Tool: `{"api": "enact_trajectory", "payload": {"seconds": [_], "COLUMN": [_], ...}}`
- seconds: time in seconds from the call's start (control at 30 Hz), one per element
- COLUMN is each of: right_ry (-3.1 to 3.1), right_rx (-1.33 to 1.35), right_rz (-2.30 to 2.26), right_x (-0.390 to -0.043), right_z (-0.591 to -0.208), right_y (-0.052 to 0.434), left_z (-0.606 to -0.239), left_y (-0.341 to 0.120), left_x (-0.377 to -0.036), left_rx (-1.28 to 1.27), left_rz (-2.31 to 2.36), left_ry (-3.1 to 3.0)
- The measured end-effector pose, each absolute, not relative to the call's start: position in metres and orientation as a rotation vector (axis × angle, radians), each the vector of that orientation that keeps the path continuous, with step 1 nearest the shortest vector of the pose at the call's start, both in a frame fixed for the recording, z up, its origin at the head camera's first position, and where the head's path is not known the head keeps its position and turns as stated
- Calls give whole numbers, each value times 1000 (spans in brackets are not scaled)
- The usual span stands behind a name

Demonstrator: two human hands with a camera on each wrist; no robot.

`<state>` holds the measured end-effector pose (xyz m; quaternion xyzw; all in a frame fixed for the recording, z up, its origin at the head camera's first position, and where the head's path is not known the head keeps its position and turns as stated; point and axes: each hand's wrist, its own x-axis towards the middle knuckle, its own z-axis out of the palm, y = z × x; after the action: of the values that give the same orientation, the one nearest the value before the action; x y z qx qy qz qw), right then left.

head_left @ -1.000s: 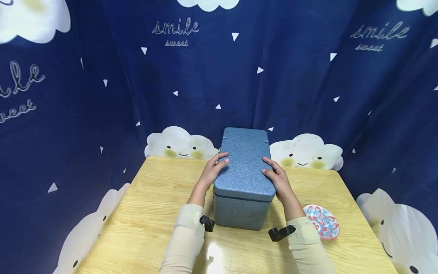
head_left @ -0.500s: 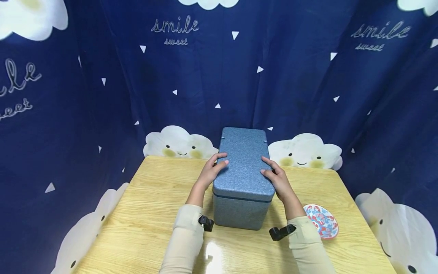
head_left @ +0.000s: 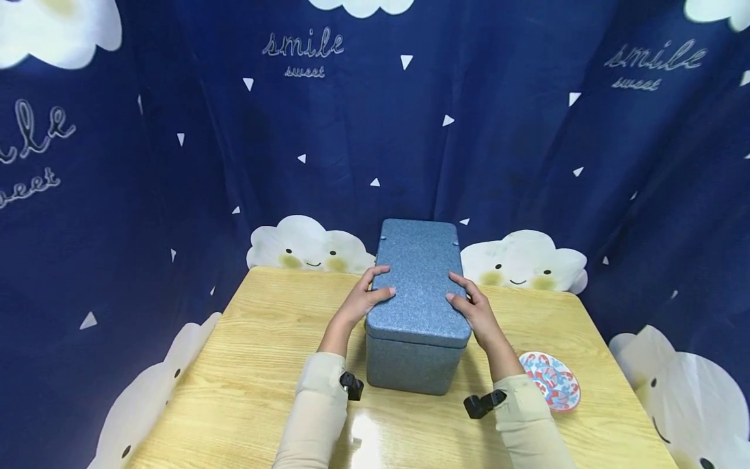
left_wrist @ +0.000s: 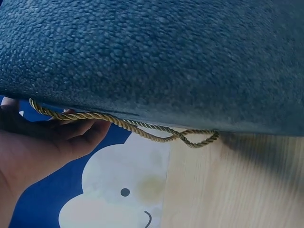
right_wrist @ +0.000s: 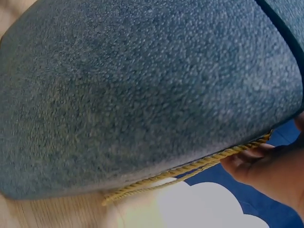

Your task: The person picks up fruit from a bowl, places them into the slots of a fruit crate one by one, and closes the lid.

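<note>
A blue speckled foam box (head_left: 410, 365) stands on the table with its lid (head_left: 418, 293) on top; only a thin dark seam shows at the front. My left hand (head_left: 359, 301) holds the lid's left edge, thumb and forefinger on the top surface. Opposite it, my right hand (head_left: 482, 318) grips the right edge the same way. In the left wrist view a gold twisted rope (left_wrist: 128, 124) hangs along the box's side, passing close by the fingers. Another gold rope (right_wrist: 204, 164) runs along the other side in the right wrist view. The box's inside is hidden.
A dish (head_left: 552, 381) with a red and blue pattern lies right of the box, beside the right sleeve. The wooden table (head_left: 263, 339) backs onto a dark blue curtain (head_left: 351, 117) printed with clouds. The box's far end is close to the curtain.
The dark gap between lid and box at the front has narrowed as the lid came down. Both thumbs have shifted slightly on the top. The dish stays where it was.
</note>
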<state>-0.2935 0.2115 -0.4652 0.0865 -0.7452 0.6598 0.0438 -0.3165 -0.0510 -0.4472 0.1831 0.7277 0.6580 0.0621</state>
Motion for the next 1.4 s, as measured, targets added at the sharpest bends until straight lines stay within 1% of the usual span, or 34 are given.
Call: {"api": "enact_trajectory", "payload": {"seconds": [0.23,0.4,0.57,0.83,0.93,1.07,1.23,1.4], "right_ry": [-2260,-2249,-2276,-2402,-2464,-2482,-2556,-2643], "right_rx": [329,328,301,333,329,313,320,308], "right_rz": [2000,1997,1986,1958,1923,1910,1728,1586], "right_x": [-296,-297,-295,-298,-305,-323,-347,-364], "right_z": [-468,-475,-479,-472,-466,-459,-452,-449], "right_y": [216,218,218,221,226,229,226,223], "left_z": [-469,-472,-477,-471,-468,-463,-461,-459], "left_y": [-50,-48,-43,-47,-52,-54,-52,-52], "left_x": [-331,-327,-320,-325,-332,-344,-361,-373], "left_rx": [519,516,494,457,419,398,422,412], "left_rz": [2021,2023,2088,2038,2000,1981,1914,1848], "left_ry": [2121,2204,2146,2172,2191,2249,2331,2372]}}
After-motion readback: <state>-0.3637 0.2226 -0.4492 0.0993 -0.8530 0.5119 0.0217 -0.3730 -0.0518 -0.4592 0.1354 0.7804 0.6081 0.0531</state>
